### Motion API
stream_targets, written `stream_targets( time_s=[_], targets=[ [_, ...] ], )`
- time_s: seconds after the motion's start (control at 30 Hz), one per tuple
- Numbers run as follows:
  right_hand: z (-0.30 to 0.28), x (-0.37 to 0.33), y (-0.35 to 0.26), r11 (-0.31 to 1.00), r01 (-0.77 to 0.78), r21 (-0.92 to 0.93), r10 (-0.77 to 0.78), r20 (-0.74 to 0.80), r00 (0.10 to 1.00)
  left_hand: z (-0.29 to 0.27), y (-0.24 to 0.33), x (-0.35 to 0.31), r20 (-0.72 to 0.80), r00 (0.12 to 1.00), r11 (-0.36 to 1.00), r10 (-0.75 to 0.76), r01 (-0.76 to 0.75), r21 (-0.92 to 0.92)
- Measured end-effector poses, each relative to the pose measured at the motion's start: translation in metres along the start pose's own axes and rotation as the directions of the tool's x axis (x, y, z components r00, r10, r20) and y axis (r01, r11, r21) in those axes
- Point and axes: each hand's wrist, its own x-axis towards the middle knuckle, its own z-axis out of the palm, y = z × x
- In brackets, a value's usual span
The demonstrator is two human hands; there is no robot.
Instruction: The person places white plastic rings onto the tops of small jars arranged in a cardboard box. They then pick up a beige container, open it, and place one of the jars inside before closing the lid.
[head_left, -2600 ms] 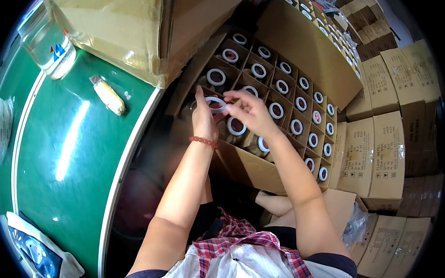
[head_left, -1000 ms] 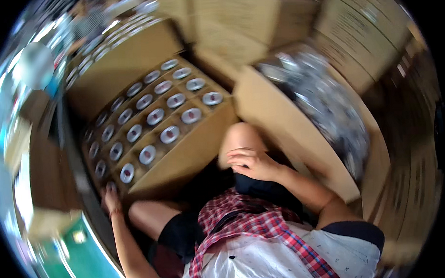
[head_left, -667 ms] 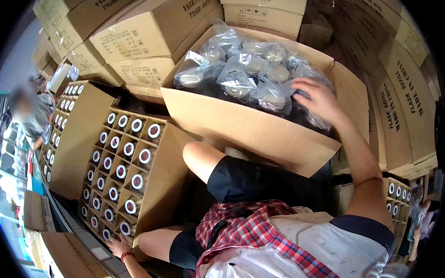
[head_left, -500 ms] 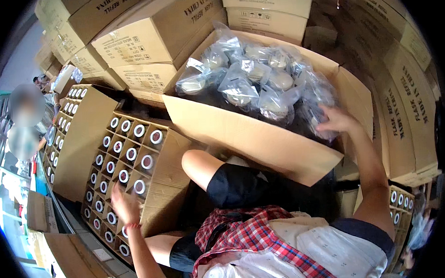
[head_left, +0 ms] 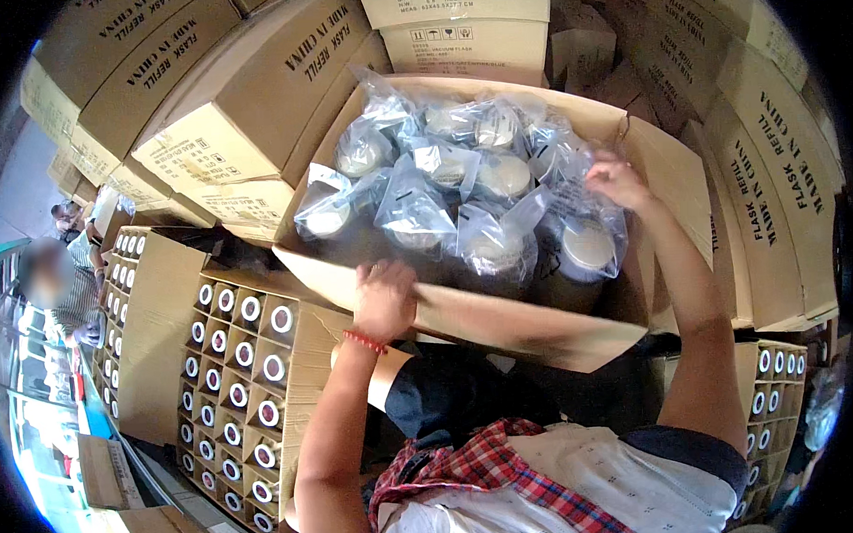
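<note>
Cartons (head_left: 268,89) stand stacked behind the open box (head_left: 532,330) of bagged containers (head_left: 588,242).

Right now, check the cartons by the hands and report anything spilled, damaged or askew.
Nothing looks spilled or damaged. Only the plastic-bagged items in the open carton look untidy: they sit unevenly, with crumpled plastic sticking up at different angles, unlike the neat grid of the nearer divided carton at left.

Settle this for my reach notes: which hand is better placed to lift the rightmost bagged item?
Right, probably: the right hand is at the top of that bagged item; the left hand is at the carton's near wall.
</note>
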Motion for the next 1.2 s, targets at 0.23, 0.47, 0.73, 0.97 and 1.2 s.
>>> stream_targets(
  time_s=[0.23,0.47,0.73,0.97,1.2],
  targets=[
    [0.010,0.036,-0.071,0.964,0.129,-0.232,-0.181,-0.215,0.960,-0.035,-0.006,-0.002,0.163,0.987,0.931,-0.009,0.068,-0.360],
    [0.048,0.147,-0.045,0.999,-0.037,-0.023,0.031,-0.221,0.975,-0.018,0.054,0.087,0.007,0.997,0.961,-0.079,0.078,-0.265],
    [0.067,0.183,-0.050,0.976,-0.089,-0.199,0.121,0.151,0.981,0.004,-0.004,0.074,-0.042,0.998,0.906,-0.036,0.015,-0.424],
    [0.072,0.203,-0.092,0.921,0.339,-0.192,-0.352,-0.038,0.935,-0.025,-0.108,0.058,-0.257,0.780,0.819,-0.570,0.564,-0.103],
    [0.129,0.237,-0.097,0.947,0.196,-0.253,-0.183,0.072,0.980,-0.002,-0.162,0.057,0.020,0.638,0.637,-0.769,0.769,-0.043]
  ],
)
